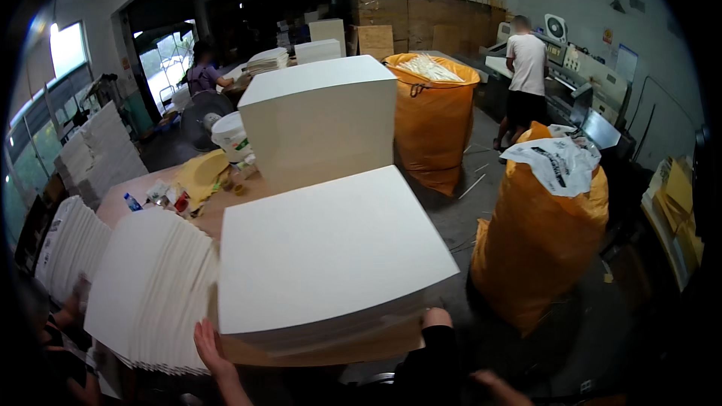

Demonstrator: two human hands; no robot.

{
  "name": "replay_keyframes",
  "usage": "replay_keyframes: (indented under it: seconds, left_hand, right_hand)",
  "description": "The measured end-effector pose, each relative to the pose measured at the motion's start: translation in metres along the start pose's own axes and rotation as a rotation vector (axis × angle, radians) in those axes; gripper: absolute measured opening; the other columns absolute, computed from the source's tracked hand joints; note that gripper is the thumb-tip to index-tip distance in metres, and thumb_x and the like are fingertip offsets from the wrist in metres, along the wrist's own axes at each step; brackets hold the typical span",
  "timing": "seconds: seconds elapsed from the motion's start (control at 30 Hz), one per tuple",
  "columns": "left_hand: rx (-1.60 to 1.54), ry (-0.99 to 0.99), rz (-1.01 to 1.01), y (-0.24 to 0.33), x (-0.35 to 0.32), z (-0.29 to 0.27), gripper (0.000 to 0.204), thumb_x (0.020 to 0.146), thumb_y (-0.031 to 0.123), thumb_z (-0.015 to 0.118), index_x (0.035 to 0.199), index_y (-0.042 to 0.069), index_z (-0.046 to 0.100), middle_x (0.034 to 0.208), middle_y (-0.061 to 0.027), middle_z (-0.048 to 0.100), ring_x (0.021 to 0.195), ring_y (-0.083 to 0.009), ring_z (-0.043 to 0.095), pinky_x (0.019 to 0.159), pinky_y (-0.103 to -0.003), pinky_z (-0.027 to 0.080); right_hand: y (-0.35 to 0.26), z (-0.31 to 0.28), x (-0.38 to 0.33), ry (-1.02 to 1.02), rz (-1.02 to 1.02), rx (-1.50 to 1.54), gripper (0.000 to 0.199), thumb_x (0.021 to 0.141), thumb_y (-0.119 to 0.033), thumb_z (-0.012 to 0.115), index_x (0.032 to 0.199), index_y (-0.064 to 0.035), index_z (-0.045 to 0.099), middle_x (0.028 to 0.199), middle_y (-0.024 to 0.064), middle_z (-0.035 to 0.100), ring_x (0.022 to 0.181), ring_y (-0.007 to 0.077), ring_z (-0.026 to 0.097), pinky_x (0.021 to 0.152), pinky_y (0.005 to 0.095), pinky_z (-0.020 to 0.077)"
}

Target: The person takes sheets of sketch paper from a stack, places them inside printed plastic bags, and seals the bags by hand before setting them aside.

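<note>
Workshop on my feed: dull grey floor [487, 199], smooth pale wall [669, 30] on the R, brown board panelling [429, 19] across the back. Bulky grey-beige machine [594, 75] by the R wall, co-worker [528, 60] in white tee standing at it. Desk [214, 218] is flat, pinkish-brown, bare in patches toward its L side.

Along the desk's front edge I've got the near stack [331, 256]: matte white sheets, squared block, crisp corners, smooth top. Just behind it, a taller white block [320, 128], sides flat & even. Off the desk's R edge, on the floor, 2 bulging orange sacks: near sack [538, 240], wrinkled, w/ crumpled white plastic [556, 164] on top; far sack [436, 131], full of thin white strips [430, 68].

L of the near stack, toward the desk's L edge: fanned stack [150, 286], white, sheet edges stepped into ridges. Beside the tall block, a round white bucket [229, 137], then a limp yellow sheet [201, 173].

L hand [214, 349] is unclenched, fingers straight, at the near stack's L front corner. R hand [436, 319] is by its R front corner, partly hidden; can't tell if gripping. Smallest: blue-white bottle [132, 201] nr the desk's L edge.
</note>
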State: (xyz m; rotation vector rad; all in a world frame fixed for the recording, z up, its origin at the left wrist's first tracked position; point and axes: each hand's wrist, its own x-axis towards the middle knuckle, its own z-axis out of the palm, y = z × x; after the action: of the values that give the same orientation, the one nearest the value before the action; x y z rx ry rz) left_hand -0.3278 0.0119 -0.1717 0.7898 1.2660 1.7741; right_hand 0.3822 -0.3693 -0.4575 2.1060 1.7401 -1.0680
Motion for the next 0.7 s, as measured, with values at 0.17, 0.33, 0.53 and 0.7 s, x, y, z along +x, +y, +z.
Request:
replay_keyframes:
  seconds: [0.17, 0.33, 0.53, 0.7]
  left_hand:
    - [-0.063, -0.081, -0.02, 0.036, -0.017, 0.095, 0.061, 0.104, 0.041, 0.044, 0.15, 0.002, 0.047, 0.15, -0.0145, 0.052, 0.137, -0.0275, 0.049, 0.115, -0.04, 0.034]
    - [0.073, 0.042, 0.077, 0.036, -0.014, 0.081, 0.053, 0.102, 0.03, 0.046, 0.143, -0.002, 0.056, 0.142, -0.015, 0.058, 0.131, -0.0278, 0.053, 0.112, -0.039, 0.038]
    - [0.059, -0.006, 0.066, 0.021, -0.005, 0.071, 0.05, 0.102, 0.029, 0.05, 0.14, -0.003, 0.058, 0.139, -0.0142, 0.06, 0.127, -0.0266, 0.056, 0.109, -0.037, 0.04]
    - [0.091, 0.094, 0.119, 0.025, -0.009, 0.082, 0.049, 0.102, 0.029, 0.051, 0.138, -0.004, 0.059, 0.135, -0.0131, 0.062, 0.123, -0.0268, 0.058, 0.108, -0.037, 0.04]
  right_hand:
    - [-0.062, -0.011, 0.053, -0.082, 0.378, 0.626, 0.025, 0.102, -0.023, 0.053, 0.111, -0.0051, 0.069, 0.1, 0.0098, 0.073, 0.098, 0.0242, 0.069, 0.09, 0.0423, 0.0533]
    - [-0.08, -0.058, 0.07, -0.048, 0.39, 0.748, 0.026, 0.101, -0.023, 0.054, 0.109, -0.0049, 0.07, 0.099, 0.011, 0.073, 0.096, 0.0247, 0.069, 0.087, 0.0421, 0.0534]
    - [-0.075, -0.055, 0.075, -0.026, 0.449, 0.794, 0.026, 0.1, -0.024, 0.055, 0.107, -0.0047, 0.071, 0.098, 0.0123, 0.073, 0.094, 0.0253, 0.069, 0.084, 0.0419, 0.0536]
    - [-0.077, -0.009, 0.072, -0.03, 0.488, 0.808, 0.026, 0.098, -0.024, 0.056, 0.105, -0.0046, 0.073, 0.097, 0.0135, 0.073, 0.092, 0.0258, 0.069, 0.082, 0.0417, 0.0537]
